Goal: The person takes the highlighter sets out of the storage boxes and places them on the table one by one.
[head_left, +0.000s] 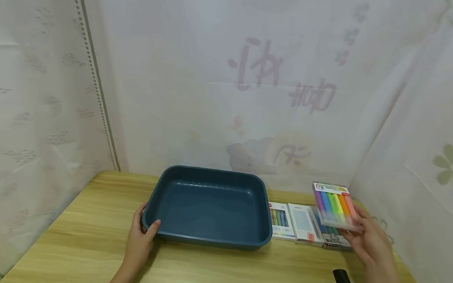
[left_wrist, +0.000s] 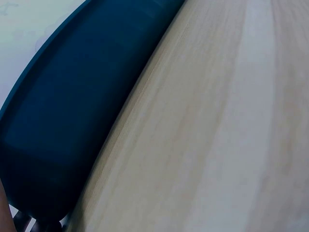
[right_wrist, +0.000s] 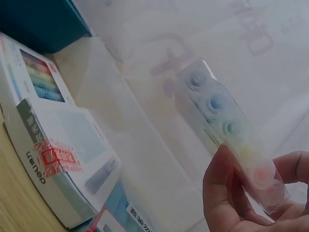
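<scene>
A dark blue rectangular tub (head_left: 214,208) stands on the table, and my left hand (head_left: 140,240) grips its left end, thumb over the rim. In the left wrist view the tub's side (left_wrist: 72,96) fills the upper left. At the right, my right hand (head_left: 368,236) holds up a clear pack of highlighters (head_left: 335,204) in rainbow colours, pinched by its lower right corner. The right wrist view shows the pack (right_wrist: 227,125) end-on between thumb and fingers (right_wrist: 219,188). Below it lie a white box with coloured pens (head_left: 281,218), a white sealed box (head_left: 305,224) and a darker box (head_left: 332,237).
The wood-grain table (head_left: 201,271) runs up to a pale printed curtain (head_left: 172,97) at the back and sides. A black object (head_left: 341,277) pokes in at the bottom right edge. The boxes lie in a row right of the tub.
</scene>
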Demonstrator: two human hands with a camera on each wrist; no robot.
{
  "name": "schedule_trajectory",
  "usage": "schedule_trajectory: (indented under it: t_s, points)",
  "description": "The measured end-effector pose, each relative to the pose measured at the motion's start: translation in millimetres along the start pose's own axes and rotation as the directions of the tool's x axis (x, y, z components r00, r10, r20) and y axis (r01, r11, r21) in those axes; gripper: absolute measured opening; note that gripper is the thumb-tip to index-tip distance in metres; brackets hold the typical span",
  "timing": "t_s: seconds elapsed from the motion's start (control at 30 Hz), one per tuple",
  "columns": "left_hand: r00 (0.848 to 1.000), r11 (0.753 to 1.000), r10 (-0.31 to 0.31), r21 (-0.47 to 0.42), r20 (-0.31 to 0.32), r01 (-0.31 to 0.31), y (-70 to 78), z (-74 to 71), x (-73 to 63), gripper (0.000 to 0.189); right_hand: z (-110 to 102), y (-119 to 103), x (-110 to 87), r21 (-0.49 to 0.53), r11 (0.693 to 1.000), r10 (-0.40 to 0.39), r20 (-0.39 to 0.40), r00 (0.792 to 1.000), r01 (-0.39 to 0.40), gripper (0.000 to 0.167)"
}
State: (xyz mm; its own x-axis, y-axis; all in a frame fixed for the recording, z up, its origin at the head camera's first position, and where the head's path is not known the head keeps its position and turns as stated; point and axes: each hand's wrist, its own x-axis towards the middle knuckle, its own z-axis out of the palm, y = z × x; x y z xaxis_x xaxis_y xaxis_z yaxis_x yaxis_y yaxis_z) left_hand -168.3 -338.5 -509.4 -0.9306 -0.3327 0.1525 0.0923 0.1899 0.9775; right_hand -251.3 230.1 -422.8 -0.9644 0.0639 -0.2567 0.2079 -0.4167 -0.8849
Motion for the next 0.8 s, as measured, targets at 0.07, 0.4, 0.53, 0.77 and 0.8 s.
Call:
schedule_trajectory:
  t_s: [0.07,0.4,0.53,0.77,0.8]
  points:
    - [1.0,1.0,-0.002,-0.01,0.002,0.002,-0.4,1.2,0.3,0.067,-3.1,-0.8,1.0,-0.012,1.0,0.01,-0.014,1.0,-0.01,0.06]
    - [1.0,1.0,-0.001,-0.013,0.008,0.001,-2.2,1.8,-0.3,0.067,-26.8,-6.5,2.5,0.027,0.998,0.051,0.032,0.998,-0.052,0.035]
    - [1.0,1.0,-0.006,-0.01,0.003,0.006,-1.0,1.2,1.5,0.067,-32.9,-12.9,5.1,-0.042,0.994,0.102,-0.067,0.993,-0.105,0.056]
    - [1.0,1.0,-0.007,0.008,0.001,0.007,0.9,1.1,3.0,0.066,-53.4,-19.7,8.1,-0.061,0.991,0.116,-0.059,0.992,-0.119,0.059]
    - [1.0,1.0,-0.005,0.013,0.0,0.005,0.7,0.7,2.7,0.066,-57.3,-19.3,8.1,-0.037,0.993,0.108,-0.03,0.994,-0.109,0.053]
